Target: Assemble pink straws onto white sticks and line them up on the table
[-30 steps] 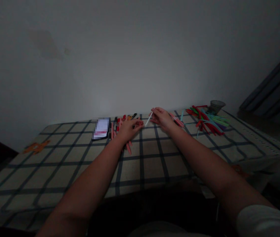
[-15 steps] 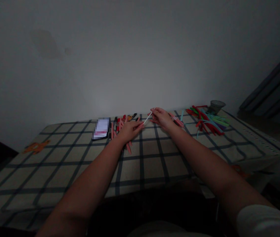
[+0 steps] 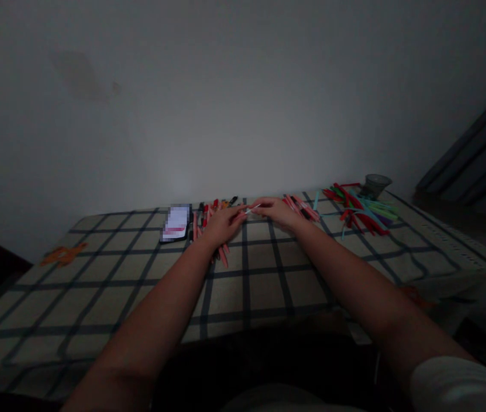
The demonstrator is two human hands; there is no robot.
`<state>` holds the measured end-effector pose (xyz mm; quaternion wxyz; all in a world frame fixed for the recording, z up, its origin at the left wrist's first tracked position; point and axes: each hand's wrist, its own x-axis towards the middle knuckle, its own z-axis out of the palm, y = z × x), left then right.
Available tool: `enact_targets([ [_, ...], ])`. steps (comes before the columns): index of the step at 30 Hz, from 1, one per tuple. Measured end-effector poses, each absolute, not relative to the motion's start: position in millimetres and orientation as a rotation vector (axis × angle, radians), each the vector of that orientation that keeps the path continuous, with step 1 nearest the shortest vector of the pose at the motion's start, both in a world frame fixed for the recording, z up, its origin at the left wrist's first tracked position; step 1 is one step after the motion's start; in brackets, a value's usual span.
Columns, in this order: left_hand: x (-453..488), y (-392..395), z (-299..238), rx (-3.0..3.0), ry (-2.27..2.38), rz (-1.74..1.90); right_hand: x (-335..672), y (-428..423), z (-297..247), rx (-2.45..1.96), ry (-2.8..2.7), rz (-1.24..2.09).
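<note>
A thin white stick [image 3: 253,209] is held between my two hands above the far part of the table; its exact kind is too small and dim to tell. My left hand [image 3: 226,224] has its fingers closed on the near end, over a pile of pink, red and black pens [image 3: 223,255]. Pinched at the other end are the fingertips of my right hand [image 3: 276,212]. Beside that hand lies a second group of pink pens [image 3: 307,208]. Part of the left pile is hidden under my left hand.
A phone with a lit screen [image 3: 176,223] lies left of the pens. To the right are colourful strips [image 3: 365,214] in a heap and a dark see-through cup [image 3: 375,184]. The checked tablecloth [image 3: 264,286] reaches back to a plain wall.
My right hand has moved left and slightly down, closer to my left hand. Less of the white stick shows between them, and more of the right pen group is visible.
</note>
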<state>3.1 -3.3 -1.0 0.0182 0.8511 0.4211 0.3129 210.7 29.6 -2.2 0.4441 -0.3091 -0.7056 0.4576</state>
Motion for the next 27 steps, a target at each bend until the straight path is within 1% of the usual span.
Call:
enact_targets([
  [4,2,-3,-2,2.678,1.339,0.923,213,33,-1,-0.808,-1.843,1.058],
  [6,0,-4,1,2.673,1.416,0.898,217,36,0,-0.892,-1.904,0.952],
  [8,-2,-6,5,2.652,1.482,0.877,224,38,2,-1.049,-1.989,0.720],
  [12,-5,-9,12,2.640,1.593,0.814,239,41,1,-1.334,-2.291,0.046],
  [15,-6,-10,13,2.660,1.616,0.762,243,43,-6,-1.433,-2.362,-0.166],
  [17,-6,-9,12,2.671,1.601,0.750,243,44,-10,-1.449,-2.379,-0.194],
  [20,-7,-8,11,2.679,1.560,0.734,241,46,-12,-1.442,-2.368,-0.152],
  [25,-12,-3,7,2.706,1.545,0.698,239,45,-3,-1.255,-2.268,0.189],
  [27,-13,0,5,2.726,1.524,0.686,238,43,1,-1.188,-2.243,0.257],
])
